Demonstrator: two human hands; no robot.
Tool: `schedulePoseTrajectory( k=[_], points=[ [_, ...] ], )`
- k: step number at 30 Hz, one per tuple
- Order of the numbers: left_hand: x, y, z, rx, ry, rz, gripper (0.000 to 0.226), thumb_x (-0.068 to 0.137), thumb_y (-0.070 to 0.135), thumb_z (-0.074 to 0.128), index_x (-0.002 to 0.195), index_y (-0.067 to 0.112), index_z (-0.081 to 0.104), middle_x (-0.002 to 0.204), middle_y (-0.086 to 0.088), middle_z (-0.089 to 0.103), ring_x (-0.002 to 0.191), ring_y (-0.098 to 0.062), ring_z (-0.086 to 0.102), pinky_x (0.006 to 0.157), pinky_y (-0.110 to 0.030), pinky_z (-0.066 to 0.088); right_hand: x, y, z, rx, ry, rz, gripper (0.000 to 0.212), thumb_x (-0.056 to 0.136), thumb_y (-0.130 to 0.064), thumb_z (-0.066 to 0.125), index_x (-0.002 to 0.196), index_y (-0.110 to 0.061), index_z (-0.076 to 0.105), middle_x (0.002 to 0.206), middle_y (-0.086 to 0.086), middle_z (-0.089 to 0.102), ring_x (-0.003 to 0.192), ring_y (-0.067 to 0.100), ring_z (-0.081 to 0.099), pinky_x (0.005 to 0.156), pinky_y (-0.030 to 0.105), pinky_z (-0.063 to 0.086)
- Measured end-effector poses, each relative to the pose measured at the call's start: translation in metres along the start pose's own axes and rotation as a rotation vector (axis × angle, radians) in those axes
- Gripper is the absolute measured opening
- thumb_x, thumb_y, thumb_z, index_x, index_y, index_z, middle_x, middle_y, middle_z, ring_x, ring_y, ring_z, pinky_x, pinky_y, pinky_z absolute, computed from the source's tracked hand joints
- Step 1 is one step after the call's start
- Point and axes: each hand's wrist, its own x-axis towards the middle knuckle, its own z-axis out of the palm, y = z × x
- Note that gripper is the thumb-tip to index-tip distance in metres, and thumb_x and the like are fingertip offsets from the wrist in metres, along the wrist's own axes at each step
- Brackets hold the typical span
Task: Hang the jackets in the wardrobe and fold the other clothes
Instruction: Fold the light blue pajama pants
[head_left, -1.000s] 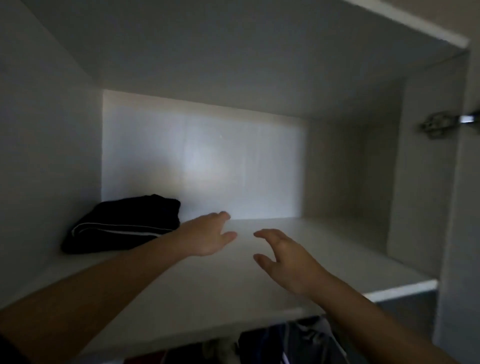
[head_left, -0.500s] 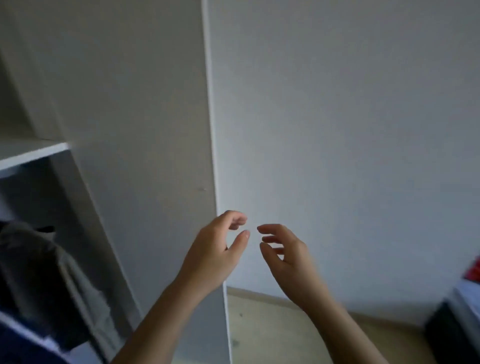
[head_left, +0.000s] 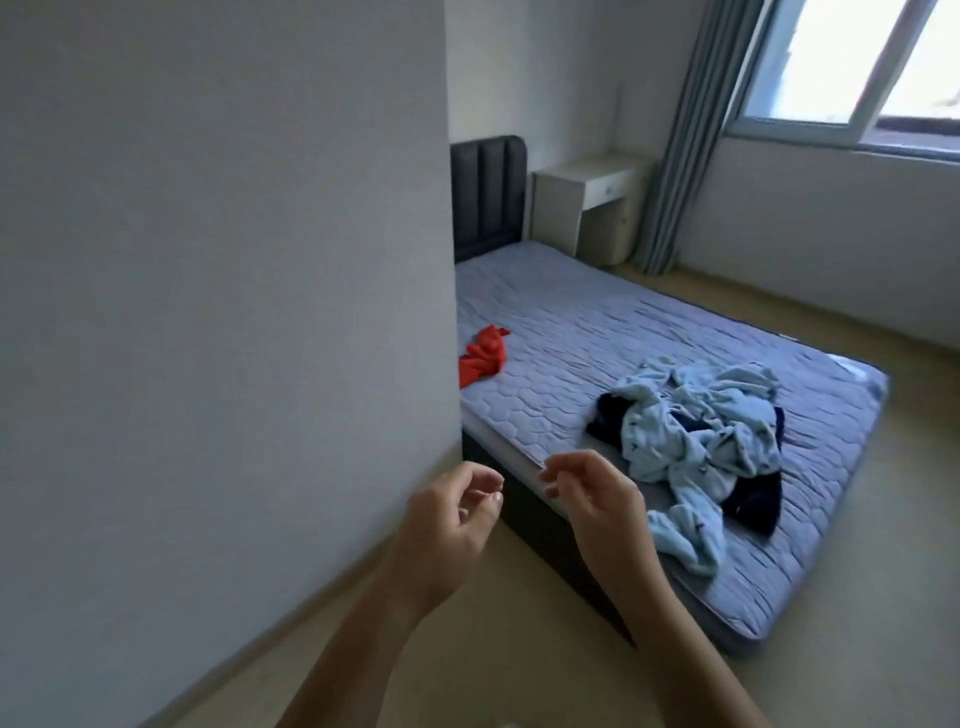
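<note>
The wall (head_left: 223, 312) blocks your whole left side, and your left hand (head_left: 447, 525) hangs just beside it. Your right hand (head_left: 597, 509) is in front of the bed's (head_left: 597, 322) near edge, with open air between the two hands. On the mattress, a wide bare stretch lies between the red cloth (head_left: 483, 356) by the wall and the blue heap (head_left: 701, 441) on your right. You can reach in there. The heap covers much of the near right part. Bare floor (head_left: 493, 649) runs under your arms, between wall and bed.

Crumpled blue clothes (head_left: 696, 447), red garment (head_left: 482, 356) on bed (head_left: 597, 332)
</note>
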Motion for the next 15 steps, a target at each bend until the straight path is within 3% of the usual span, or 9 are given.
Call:
schedulePoseTrajectory(
  k=[3,8,15],
  points=[
    [0.088,-0.012,0.035,-0.043,-0.12,-0.028,0.009,0.092,0.024,0.058,0.094,0.029,0.064,0.088,0.012,0.069,0.084,0.004,0.062,0.071,-0.006,0.045,0.067,0.028,-0.023,-0.067,0.056,0.054,0.035,0.088,0.005,0.053,0.078,-0.026,0.066,0.077,-0.007,0.071,0.068,0.01,0.067,0.069,0.026,0.054],
    [0.219,-0.012,0.102,-0.134,-0.265,-0.067,0.006,0.089,0.029,0.057,0.088,0.03,0.063,0.088,0.005,0.071,0.087,-0.011,0.066,0.084,-0.034,0.053,0.159,0.071,-0.08,-0.154,0.126,0.179,0.033,0.09,0.002,0.054,0.08,-0.027,0.065,0.078,-0.003,0.071,0.073,0.016,0.068,0.074,0.037,0.056],
    [0.331,-0.003,0.218,-0.093,-0.525,-0.078,0.011,0.081,0.04,0.054,0.085,0.035,0.063,0.088,0.005,0.071,0.086,-0.012,0.066,0.085,-0.038,0.053,0.214,0.161,-0.161,-0.082,0.34,0.403,0.023,0.09,0.003,0.053,0.085,-0.015,0.068,0.079,-0.002,0.071,0.072,0.017,0.068,0.07,0.037,0.056]
  ],
)
